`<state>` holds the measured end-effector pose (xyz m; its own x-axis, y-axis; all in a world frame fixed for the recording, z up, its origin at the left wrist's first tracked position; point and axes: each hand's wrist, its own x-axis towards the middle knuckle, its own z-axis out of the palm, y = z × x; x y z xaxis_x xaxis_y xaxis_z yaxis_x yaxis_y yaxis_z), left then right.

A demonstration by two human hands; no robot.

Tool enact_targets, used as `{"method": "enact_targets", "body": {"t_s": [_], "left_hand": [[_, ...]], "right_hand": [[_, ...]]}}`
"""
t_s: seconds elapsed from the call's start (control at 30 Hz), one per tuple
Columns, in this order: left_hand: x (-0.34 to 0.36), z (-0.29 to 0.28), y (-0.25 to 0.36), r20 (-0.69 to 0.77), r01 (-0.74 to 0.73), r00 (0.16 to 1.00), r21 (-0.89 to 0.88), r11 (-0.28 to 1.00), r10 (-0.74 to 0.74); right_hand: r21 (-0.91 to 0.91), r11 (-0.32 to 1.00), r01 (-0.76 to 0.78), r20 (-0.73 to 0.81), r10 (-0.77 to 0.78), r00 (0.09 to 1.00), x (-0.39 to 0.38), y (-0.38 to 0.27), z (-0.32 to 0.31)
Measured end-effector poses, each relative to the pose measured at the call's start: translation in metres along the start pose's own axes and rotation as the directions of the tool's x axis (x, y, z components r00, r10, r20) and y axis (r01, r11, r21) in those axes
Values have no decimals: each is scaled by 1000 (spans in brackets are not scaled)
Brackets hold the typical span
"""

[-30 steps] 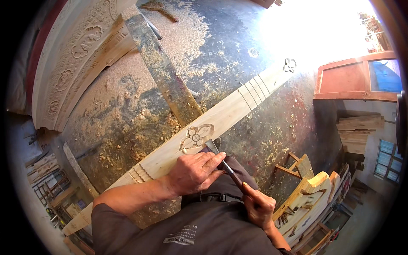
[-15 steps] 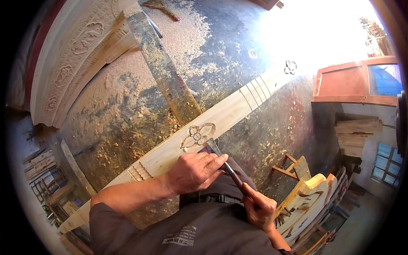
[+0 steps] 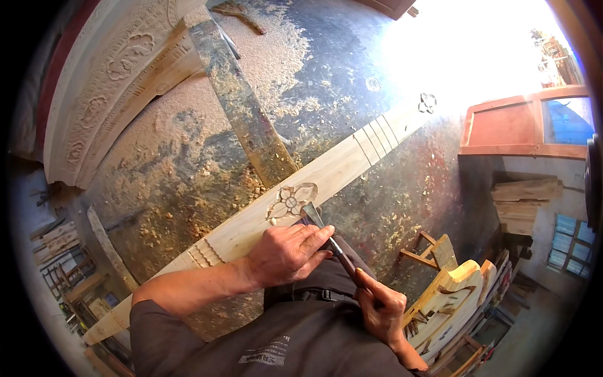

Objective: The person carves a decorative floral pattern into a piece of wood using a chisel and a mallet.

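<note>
Mid-frame, the chisel [image 3: 337,247] slants over the plank [image 3: 339,169] by a carved flower [image 3: 291,202]. Left hand [image 3: 286,252] fingers pinch its shank; right hand [image 3: 382,309] fingers clamp its handle. It looks stiff, light, sharp-edged: best gripped behind the blade.

Chisel [image 3: 346,261] partly hidden by right hand [image 3: 382,306], carved panel [image 3: 119,72] cut off at top
</note>
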<state>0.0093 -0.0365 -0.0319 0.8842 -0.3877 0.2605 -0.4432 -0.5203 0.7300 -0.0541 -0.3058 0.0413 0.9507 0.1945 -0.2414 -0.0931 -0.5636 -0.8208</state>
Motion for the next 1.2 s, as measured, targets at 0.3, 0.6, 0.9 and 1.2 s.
{"method": "enact_targets", "body": {"t_s": [0.3,0.6,0.9,1.2], "left_hand": [[-2,0,-1,15,13,1000,23,1000,-13],[-14,1,6,34,-423,906,55,905,421],[-13,1,3,65,-399,916,43,916,396],[-16,-3,-4,41,-315,949,58,947,313]], "right_hand": [[70,998,-10,-28,12,1000,-1,6,16],[586,749,-310,-180,493,851,-14,5,-12],[76,960,-271,56,267,962,-31,17,-17],[-50,998,-47,151,54,987,-22,8,-7]]}}
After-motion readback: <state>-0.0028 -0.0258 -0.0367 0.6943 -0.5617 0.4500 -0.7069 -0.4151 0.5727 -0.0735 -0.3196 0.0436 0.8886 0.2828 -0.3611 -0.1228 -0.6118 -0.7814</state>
